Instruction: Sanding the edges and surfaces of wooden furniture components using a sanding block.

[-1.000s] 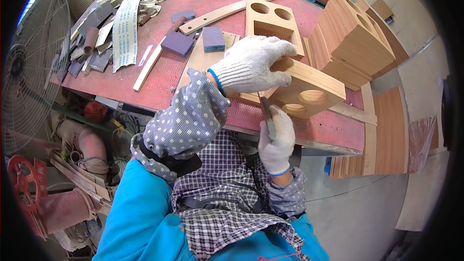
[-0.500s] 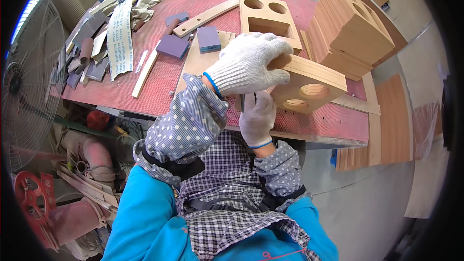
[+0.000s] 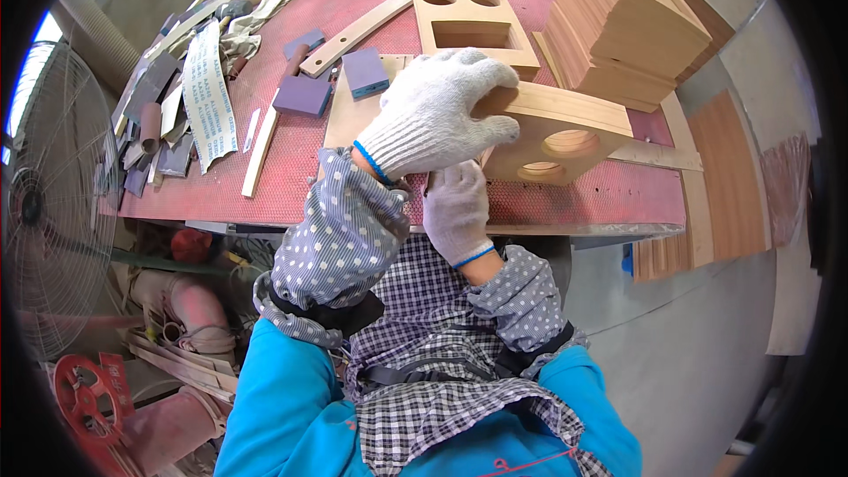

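Note:
My left hand (image 3: 446,110), in a white knit glove, grips the near left corner of a pale wooden block (image 3: 609,128) with round holes, thumb and fingers wrapped over its end. The block stands tilted on the red mat. Below that hand, my right hand (image 3: 458,208), also gloved, is closed by the block's lower left end. A thin dark edge shows at its fingers; the rest of what it holds is hidden. Beyond the block lies a similar wooden piece (image 3: 473,51) with two round holes and a rectangular opening. Purple sanding blocks (image 3: 303,96) lie left of my hands.
A tall stack of wooden pieces (image 3: 609,26) stands at the right of the red-topped table (image 3: 291,155). Scraps and abrasive sheets (image 3: 159,115) are heaped at the left. A curved wooden strip (image 3: 389,18) lies behind. A large fan (image 3: 57,194) stands at the far left.
The whole view has shifted a little. My right hand has slid slightly toward me and left along the block's end. My left hand keeps its grip on the corner.

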The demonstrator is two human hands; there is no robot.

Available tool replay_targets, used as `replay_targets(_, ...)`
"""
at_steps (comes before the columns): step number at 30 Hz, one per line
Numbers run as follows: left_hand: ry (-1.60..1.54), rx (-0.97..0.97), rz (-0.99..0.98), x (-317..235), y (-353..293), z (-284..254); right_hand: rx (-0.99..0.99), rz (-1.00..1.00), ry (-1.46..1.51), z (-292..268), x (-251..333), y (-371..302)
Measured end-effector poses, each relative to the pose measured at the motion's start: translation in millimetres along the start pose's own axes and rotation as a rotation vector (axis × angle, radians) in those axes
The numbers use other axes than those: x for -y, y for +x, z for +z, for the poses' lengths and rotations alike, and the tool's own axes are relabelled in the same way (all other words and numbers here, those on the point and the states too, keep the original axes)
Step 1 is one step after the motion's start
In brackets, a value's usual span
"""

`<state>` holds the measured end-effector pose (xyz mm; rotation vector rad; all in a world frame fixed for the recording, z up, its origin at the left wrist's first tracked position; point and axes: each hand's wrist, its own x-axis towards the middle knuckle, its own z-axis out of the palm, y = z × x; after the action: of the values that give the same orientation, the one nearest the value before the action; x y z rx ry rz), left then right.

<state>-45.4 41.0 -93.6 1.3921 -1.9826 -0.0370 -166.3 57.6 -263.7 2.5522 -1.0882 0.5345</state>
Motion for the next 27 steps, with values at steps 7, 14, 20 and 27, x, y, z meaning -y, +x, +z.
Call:
replay_targets(7, -0.050, 0.075, -0.060, -1, 2, -3, -0.109, 0.041, 0.080, 12, 1, -5)
replay_targets(14, 0.049, 0.080, -0.027, -5, 6, -1, 0.114, 0.045, 0.019, -6, 3, -4)
replay_targets(20, 0.252, 0.233, -0.041, -9, 18, -3, 0.120, 0.101, 0.024, -4, 8, 0)
replay_targets(27, 0.142, 0.434, -0.108, -7, 31, -9, 0.174, 0.101, 0.206, -3, -1, -10)
